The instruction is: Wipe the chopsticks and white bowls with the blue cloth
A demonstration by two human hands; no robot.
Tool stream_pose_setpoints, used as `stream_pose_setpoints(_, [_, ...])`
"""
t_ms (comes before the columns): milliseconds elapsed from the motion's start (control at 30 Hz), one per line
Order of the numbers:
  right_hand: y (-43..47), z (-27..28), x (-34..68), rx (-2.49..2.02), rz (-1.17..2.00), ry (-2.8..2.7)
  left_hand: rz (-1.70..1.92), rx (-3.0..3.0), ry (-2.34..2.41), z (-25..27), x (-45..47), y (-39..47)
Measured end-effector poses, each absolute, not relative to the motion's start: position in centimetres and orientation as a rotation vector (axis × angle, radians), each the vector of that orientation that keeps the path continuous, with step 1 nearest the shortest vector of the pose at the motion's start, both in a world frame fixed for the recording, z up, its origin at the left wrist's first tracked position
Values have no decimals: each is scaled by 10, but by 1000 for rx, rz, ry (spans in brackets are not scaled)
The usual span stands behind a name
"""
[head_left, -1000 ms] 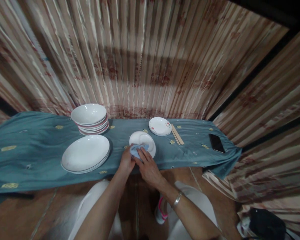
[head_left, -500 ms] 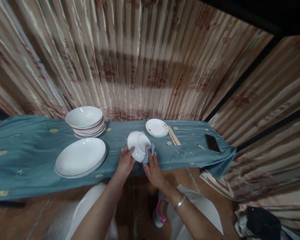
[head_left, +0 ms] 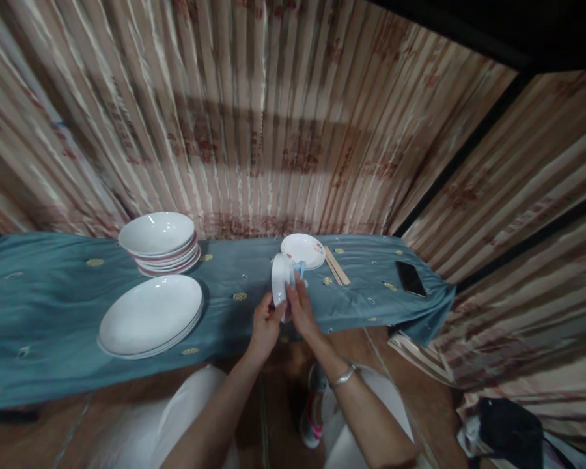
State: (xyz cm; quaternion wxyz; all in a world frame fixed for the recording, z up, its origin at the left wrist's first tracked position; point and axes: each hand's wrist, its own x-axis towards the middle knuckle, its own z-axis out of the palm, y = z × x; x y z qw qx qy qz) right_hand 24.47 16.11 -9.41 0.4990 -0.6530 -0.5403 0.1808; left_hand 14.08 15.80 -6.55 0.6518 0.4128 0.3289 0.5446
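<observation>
A white bowl [head_left: 279, 277] is tipped on edge above the front of the table, its side towards me. My left hand [head_left: 267, 322] grips its lower rim, thumb on the near side. My right hand [head_left: 300, 306] presses a light blue cloth [head_left: 299, 268] against the bowl's right side, fingers closed on the cloth. Part of the cloth and the bowl's far face are hidden. Just behind the bowl lies a small white plate [head_left: 303, 250] with red flowers. Wooden chopsticks [head_left: 337, 266] lie beside that plate.
On the left, a stack of white bowls [head_left: 159, 234] with reddish bands stands behind a stack of large oval plates [head_left: 151, 316]. A black phone [head_left: 411, 278] lies near the right end of the teal-covered table [head_left: 244, 267]. Pleated curtains [head_left: 224, 130] hang behind.
The bowl has turned from showing its underside to standing edge-on, and has shifted slightly right. My left hand moved right with it; the cloth stays against the bowl.
</observation>
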Motion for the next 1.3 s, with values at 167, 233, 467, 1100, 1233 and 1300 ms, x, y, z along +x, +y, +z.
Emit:
stream_pose_setpoints(167, [155,-71,241,-1508,409,-1344,1296,1071,765,-70,148,153])
stream_pose_setpoints(233, [150,-62,240,-1481,391,-1369,1313,1164,791,-70,150,150])
stream_pose_setpoints(467, [144,-50,237,-1476,309,-1355,1286,1529,795,-70,147,149])
stream_pose_setpoints(1100, [150,-64,271,-2077,182,-1555,1095,1955,798,-103,139,165])
stream_pose_setpoints(1233, [153,-69,277,-2195,154,-1586,1057,1890,783,-103,133,167])
stream_pose_setpoints(1300, [155,-70,280,-2219,146,-1604,1062,1856,788,-102,127,169])
